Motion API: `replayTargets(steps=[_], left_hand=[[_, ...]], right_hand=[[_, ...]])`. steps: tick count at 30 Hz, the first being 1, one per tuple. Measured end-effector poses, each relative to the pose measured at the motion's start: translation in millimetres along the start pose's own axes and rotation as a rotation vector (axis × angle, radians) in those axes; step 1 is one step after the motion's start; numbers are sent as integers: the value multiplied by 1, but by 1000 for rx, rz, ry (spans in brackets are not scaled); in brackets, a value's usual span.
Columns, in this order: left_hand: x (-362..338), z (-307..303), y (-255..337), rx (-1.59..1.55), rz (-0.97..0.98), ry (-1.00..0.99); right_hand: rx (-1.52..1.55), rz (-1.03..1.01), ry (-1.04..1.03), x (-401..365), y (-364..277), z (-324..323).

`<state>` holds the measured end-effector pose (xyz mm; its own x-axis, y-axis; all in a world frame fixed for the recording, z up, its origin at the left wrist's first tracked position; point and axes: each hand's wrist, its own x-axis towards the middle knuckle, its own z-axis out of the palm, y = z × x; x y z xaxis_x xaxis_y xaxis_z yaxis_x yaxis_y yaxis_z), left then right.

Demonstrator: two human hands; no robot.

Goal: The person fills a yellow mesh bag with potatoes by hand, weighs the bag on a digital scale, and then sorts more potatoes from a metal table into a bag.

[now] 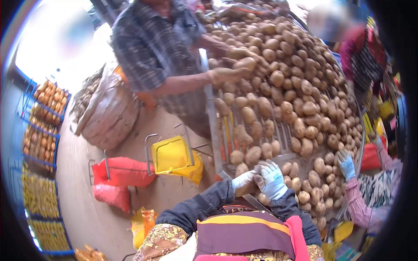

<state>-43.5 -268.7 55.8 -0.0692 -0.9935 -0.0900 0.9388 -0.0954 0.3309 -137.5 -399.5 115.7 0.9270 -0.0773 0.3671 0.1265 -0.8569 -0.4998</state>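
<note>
1. Looks bright overall, lit mostly from 10 o'clock, with glare burnt out to pure white there.
2. Flares again between 1 and 2 o'clock, beside a smudged patch.
3. Renders potatoes (277, 78) at 2 o'clock fairly clear, with soft shadows in the gaps.
4. Smears the checked shirt (141, 56) at 11 o'clock with motion blur.
5. Bows racks (57, 150) at 9 o'clock into a curve.
6. Darkens to black around the rim, with bluish fringing near 10 o'clock.

Potatoes (310, 108) lie heaped on the table (213, 117) ahead; on the floor (78, 165) to its left sit bags (170, 153), with a sack (111, 115) beyond them (and, at the far left edge, loaded racks (40, 159)).
</note>
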Motion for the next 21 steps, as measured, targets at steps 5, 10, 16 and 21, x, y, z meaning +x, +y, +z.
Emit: replayTargets(steps=[5,10,16,21], left_hand=[[-50,20,18,112,-23,286],[-124,25,42,209,227,353],[-249,3,44,-333,743,733],[-422,-95,51,-304,1358,1095]], right_hand=[[676,238,53,28,-22,45],[913,220,-118,78,-60,85],[-215,-303,-283,63,-39,132],[-159,-170,-347,61,-43,134]])
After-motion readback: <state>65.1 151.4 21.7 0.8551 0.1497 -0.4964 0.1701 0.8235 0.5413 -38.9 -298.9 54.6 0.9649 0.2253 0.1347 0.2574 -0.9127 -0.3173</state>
